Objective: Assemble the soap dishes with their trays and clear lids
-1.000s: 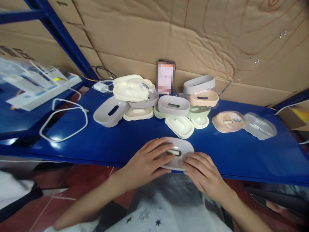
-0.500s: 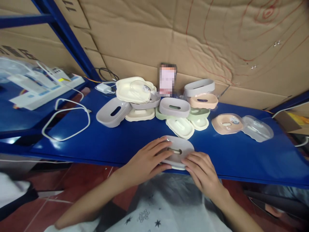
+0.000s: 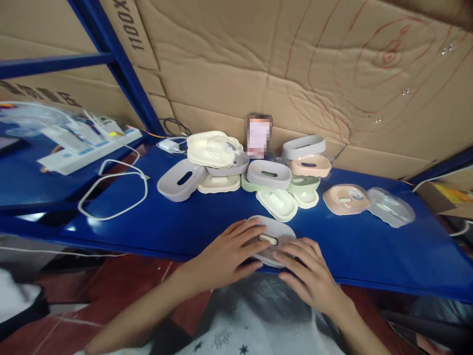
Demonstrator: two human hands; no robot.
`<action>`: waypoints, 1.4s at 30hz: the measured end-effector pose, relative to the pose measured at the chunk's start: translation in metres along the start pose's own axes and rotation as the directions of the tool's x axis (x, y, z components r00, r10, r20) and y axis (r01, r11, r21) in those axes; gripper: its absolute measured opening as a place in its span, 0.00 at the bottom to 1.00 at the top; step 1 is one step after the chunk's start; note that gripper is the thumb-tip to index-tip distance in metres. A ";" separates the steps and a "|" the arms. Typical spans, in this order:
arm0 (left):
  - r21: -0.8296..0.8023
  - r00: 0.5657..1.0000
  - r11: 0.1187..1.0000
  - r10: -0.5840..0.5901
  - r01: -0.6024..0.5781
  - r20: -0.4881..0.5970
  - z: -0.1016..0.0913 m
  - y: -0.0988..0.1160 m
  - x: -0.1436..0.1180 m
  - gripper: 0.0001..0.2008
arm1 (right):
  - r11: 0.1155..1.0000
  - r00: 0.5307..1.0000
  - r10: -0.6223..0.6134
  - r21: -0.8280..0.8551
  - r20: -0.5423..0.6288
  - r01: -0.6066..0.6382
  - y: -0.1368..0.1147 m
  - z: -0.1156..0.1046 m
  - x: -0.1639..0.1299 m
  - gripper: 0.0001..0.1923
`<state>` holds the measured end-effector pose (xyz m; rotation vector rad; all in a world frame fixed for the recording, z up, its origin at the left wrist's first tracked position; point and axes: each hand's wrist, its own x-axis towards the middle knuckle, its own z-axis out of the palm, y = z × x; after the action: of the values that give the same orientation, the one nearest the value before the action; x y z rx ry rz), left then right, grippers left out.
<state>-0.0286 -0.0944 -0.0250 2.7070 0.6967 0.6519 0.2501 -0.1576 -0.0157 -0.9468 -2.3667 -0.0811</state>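
Note:
A grey oval soap-dish part (image 3: pixel 277 231) with a slot in its middle lies at the near edge of the blue table (image 3: pixel 207 217). My left hand (image 3: pixel 225 254) rests over its left side, fingers spread across the top. My right hand (image 3: pixel 308 273) presses on its right and near rim. Both hands hold the part between them. Its underside is hidden.
Behind it is a heap of soap-dish parts: a grey tray (image 3: pixel 181 179), cream lids (image 3: pixel 212 148), a grey dish (image 3: pixel 268 173), a cream insert (image 3: pixel 277 204), a peach dish (image 3: pixel 345 198) and a clear lid (image 3: pixel 391 206). A white cable loop (image 3: pixel 111 195) lies left. Cardboard backs the table.
The view has tilted up slightly, so the table sits lower in frame. My right hand has slid further onto the grey part; my left hand stays on it.

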 end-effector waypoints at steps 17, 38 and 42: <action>-0.084 1.000 0.996 0.002 -0.001 0.008 -0.002 -0.004 0.001 0.19 | 0.944 0.818 0.323 -0.097 0.476 -0.317 0.091 0.065 0.291 0.52; -0.408 0.953 0.878 -0.298 0.248 -0.062 0.003 -0.009 0.000 0.49 | 0.977 0.978 0.193 0.081 0.082 -0.199 0.021 -0.014 -0.013 0.36; -0.406 0.956 0.878 -0.291 0.252 -0.034 0.002 -0.008 -0.001 0.50 | 0.985 0.981 0.141 0.082 0.131 -0.152 0.018 -0.002 0.000 0.36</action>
<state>-0.0313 -0.0883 -0.0299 2.1663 0.8441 0.7586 0.2631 -0.1446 -0.0166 -1.1062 -2.3816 0.1470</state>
